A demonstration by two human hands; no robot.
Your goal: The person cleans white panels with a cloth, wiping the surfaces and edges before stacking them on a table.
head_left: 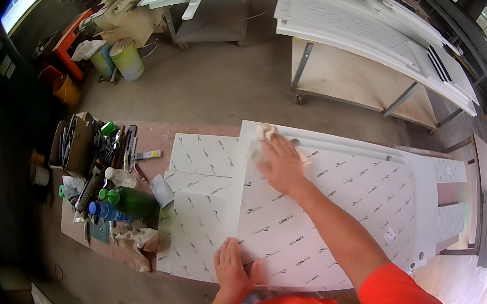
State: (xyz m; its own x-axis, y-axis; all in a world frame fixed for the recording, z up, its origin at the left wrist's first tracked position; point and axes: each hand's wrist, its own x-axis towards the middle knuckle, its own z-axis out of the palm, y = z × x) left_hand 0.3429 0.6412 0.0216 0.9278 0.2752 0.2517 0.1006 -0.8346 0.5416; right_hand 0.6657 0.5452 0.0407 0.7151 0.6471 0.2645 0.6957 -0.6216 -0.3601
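A large white panel (333, 201), its middle covered with printed film and its border plain white, lies across the bench before me. My right hand (283, 163) presses a pale cloth (267, 130) against the panel's far left corner, beside a round hole in the border. Most of the cloth is hidden under the fingers. My left hand (233, 269) rests on the near left edge of the panel, fingers stretched out and thumb apart, holding nothing. Below the large panel, to its left, lie smaller film-covered panels (200, 221).
Left on the bench (167, 128) stand a green bottle (138, 202), a blue-capped bottle (107, 211), a crumpled rag (143, 237) and a cardboard box (76, 145) of tools. A wheeled table (357, 72) stacked with white panels stands far right. Buckets (127, 59) sit far left.
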